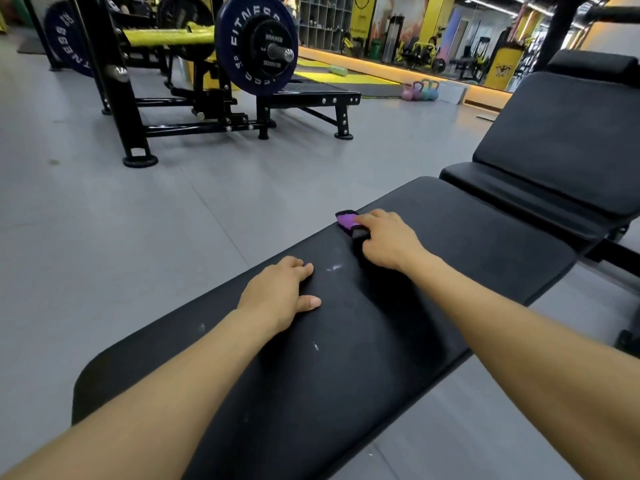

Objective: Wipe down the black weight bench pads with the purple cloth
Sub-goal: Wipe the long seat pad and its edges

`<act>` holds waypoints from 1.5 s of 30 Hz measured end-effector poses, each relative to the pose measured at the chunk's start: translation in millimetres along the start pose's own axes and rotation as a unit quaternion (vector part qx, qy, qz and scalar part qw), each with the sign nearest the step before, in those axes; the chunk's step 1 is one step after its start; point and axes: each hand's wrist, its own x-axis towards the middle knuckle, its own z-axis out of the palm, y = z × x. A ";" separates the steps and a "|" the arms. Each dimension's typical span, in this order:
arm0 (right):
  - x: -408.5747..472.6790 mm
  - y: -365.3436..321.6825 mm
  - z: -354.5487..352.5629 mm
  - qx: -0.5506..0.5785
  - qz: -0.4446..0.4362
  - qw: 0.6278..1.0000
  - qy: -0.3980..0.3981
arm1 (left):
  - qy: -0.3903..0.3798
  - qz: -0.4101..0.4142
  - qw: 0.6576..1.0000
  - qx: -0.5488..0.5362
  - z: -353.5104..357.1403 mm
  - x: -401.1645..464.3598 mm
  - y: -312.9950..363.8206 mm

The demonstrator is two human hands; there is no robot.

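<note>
Bench first: the long flat pad (346,341) runs from lower left of frame up toward centre right, long axis on that diagonal. Beyond it, at right and upper right, the short seat pad (519,199) and the raised back pad (568,143) carry on the same line.

My right hand (389,240) sits at frame centre on the flat pad, fingers curled over the purple cloth (348,221), gripping and pressing it down; only a bunched purple-and-dark corner shows past the fingertips, toward the pad's left edge. My left hand (280,296) lies just below and left of it, flat on the pad, fingers relaxed, holding nothing, bracing.

White smudges (334,268) lie between the two hands, nearer the right; another speck (316,346) sits lower, toward me.

Judgement: right hand is the working one. Next stroke likely pulls the cloth down-left along the pad's long axis over those marks. Seat and back pads look not yet reached.
</note>
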 end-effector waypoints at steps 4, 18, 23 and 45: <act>-57.8 -14.7 4.7 0.037 -0.122 0.991 -0.047 | -0.003 -0.002 1.000 0.003 -1.7 -2.7 2.4; -56.9 -26.1 16.7 0.027 -0.178 0.983 -0.025 | -0.003 -0.003 1.000 0.013 -4.2 -4.0 6.6; -9.5 -10.7 21.5 0.017 -0.115 0.993 0.037 | -0.010 -0.011 1.000 0.004 -1.8 -2.5 4.7; 13.9 -51.8 34.4 -0.003 -0.032 0.999 0.022 | 0.018 -0.056 0.998 -0.016 -7.1 -47.3 -37.1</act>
